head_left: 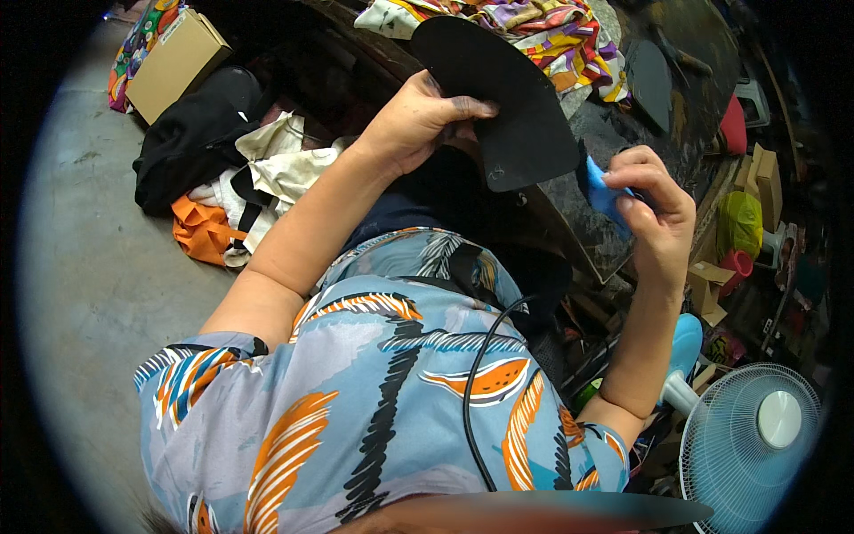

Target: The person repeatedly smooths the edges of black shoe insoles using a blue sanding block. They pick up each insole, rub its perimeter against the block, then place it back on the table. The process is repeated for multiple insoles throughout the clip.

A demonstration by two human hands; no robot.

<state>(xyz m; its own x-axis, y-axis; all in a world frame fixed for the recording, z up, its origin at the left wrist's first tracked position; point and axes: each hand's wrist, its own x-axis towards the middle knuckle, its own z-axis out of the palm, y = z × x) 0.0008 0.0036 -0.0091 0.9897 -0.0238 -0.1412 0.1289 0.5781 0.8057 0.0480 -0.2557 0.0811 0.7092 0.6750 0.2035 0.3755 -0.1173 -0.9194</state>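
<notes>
- Head view: the left hand (418,120) is clamped on a black flat piece (498,98), thumb on its face and fingers behind its lower edge, holding it up over the near edge of the dark counter (614,240).
- The right hand (654,209) is closed around a blue cloth (605,196), just right of the black piece's lower corner; whether cloth and piece touch I cannot tell.
- A second black piece (651,84) lies flat on the counter further back, and a bright patterned fabric (551,36) is heaped at the far end.
- Left of the arms, on the grey floor (80,267), sit a black bag (191,133), a white bag (285,165), an orange bag (205,231) and a cardboard box (173,62), close together.
- To the right the space is crowded: a white fan (752,436) low down, small boxes (765,178), a yellow-green bundle (738,222) and a red stool (734,125).
- The floor on the left is the open side; the counter edge and clutter hem in the right.
- A black cable (476,383) runs down the person's patterned shirt (374,392).
</notes>
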